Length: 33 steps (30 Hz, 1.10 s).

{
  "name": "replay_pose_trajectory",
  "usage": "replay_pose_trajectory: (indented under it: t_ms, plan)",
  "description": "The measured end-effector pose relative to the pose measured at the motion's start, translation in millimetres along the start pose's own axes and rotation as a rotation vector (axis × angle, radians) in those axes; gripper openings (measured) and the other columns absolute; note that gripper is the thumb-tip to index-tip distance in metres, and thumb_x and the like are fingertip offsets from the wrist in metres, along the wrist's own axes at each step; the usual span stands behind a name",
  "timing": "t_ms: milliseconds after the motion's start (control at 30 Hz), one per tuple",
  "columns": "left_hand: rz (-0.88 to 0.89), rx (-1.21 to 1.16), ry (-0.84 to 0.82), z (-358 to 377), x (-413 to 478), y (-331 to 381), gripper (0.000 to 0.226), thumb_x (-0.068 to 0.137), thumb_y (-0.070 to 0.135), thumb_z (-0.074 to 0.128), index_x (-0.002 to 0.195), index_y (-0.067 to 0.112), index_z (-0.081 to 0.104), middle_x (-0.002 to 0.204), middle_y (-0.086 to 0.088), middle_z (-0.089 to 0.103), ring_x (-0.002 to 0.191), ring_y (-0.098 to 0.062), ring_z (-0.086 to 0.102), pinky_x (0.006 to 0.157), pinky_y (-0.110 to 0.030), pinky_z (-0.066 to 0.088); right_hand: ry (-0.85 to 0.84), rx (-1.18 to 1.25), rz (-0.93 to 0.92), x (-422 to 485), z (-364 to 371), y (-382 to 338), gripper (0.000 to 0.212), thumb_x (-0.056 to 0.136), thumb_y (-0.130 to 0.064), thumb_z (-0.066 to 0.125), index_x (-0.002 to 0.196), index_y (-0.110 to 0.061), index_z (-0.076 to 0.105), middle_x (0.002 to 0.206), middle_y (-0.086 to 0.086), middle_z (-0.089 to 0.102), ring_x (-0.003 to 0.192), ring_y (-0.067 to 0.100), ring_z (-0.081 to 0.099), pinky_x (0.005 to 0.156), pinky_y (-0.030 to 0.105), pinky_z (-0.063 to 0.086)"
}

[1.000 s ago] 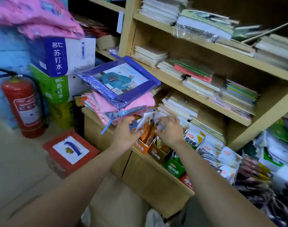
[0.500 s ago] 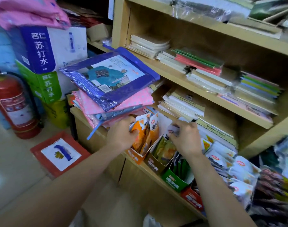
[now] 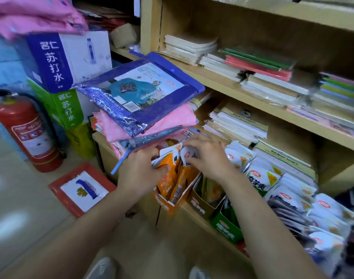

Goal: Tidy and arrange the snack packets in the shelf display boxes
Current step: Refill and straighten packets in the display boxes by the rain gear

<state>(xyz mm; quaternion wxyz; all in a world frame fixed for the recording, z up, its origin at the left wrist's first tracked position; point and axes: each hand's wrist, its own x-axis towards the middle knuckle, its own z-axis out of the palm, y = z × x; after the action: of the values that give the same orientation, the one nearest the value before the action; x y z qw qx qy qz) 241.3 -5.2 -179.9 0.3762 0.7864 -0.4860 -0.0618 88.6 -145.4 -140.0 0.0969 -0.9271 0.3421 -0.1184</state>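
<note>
Orange snack packets [image 3: 170,178] stand upright in an orange display box [image 3: 165,204] at the low shelf's front edge. My left hand [image 3: 138,172] grips the left side of the bunch, thumb on the front packet. My right hand [image 3: 207,156] pinches the white tops of the packets from the right. Beside it stand a brown display box [image 3: 200,206] and a green display box [image 3: 226,230], each with packets inside. White packets [image 3: 260,178] lie piled to the right.
Bagged raincoats, a blue one [image 3: 139,93] on top, are stacked just left of the boxes and overhang them. Stacks of notebooks [image 3: 252,67] fill the shelves above. A red fire extinguisher [image 3: 25,129], stacked cartons [image 3: 57,57] and a red box [image 3: 81,188] stand on the floor at left.
My right hand has moved left from the brown box to the orange packets, joining the left hand there. The view has shifted closer and lower.
</note>
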Motion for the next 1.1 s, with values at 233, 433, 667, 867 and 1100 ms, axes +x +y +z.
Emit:
replay_pose_trajectory:
  t_ms: [233,433,667,867,1100]
  plan:
    - [0.101,0.090,0.031,-0.1,2.4,14.3,0.017,0.083,0.041,0.071,0.093,0.030,0.063,0.088,0.004,0.070,0.085,-0.026,0.066,0.065,-0.037,0.052,0.320,0.188,0.082,-8.4,-33.1,11.7,0.019,0.084,-0.024,0.079,0.076,-0.024,0.062,0.076,-0.012,0.066,0.079,0.014,0.064,0.074,0.037,0.054]
    - [0.098,0.095,0.074,2.7,1.9,20.2,0.016,0.084,0.042,0.067,0.087,0.028,0.059,0.077,0.006,0.063,0.078,-0.025,0.065,0.057,-0.031,0.041,0.594,0.087,0.107,-11.3,-48.1,10.1,0.010,0.088,-0.021,0.075,0.082,-0.017,0.067,0.064,-0.009,0.058,0.067,0.022,0.062,0.065,0.034,0.048]
    - [0.088,0.068,0.082,-2.3,1.7,19.9,0.021,0.085,0.039,0.071,0.102,0.028,0.065,0.094,0.007,0.071,0.085,-0.024,0.065,0.067,-0.038,0.054,0.591,-0.011,0.044,-12.7,-32.5,-0.5,0.008,0.087,-0.014,0.074,0.081,-0.011,0.069,0.061,-0.002,0.058,0.060,0.026,0.061,0.065,0.037,0.052]
    - [0.087,0.052,0.045,-3.8,3.3,16.8,0.023,0.086,0.040,0.071,0.106,0.028,0.065,0.099,0.008,0.072,0.089,-0.020,0.067,0.069,-0.041,0.058,0.388,0.184,0.173,-7.5,-20.8,18.4,0.025,0.089,-0.008,0.070,0.112,-0.017,0.074,0.093,-0.002,0.071,0.073,0.009,0.060,0.079,0.024,0.053]
    - [0.070,0.009,0.028,-10.0,3.8,13.1,0.012,0.085,0.022,0.073,0.097,0.019,0.070,0.089,0.002,0.074,0.080,-0.020,0.068,0.064,-0.035,0.055,0.414,0.146,-0.032,-18.6,-13.0,18.7,0.023,0.083,0.003,0.072,0.095,-0.015,0.079,0.091,-0.001,0.066,0.079,0.012,0.063,0.074,0.025,0.055]
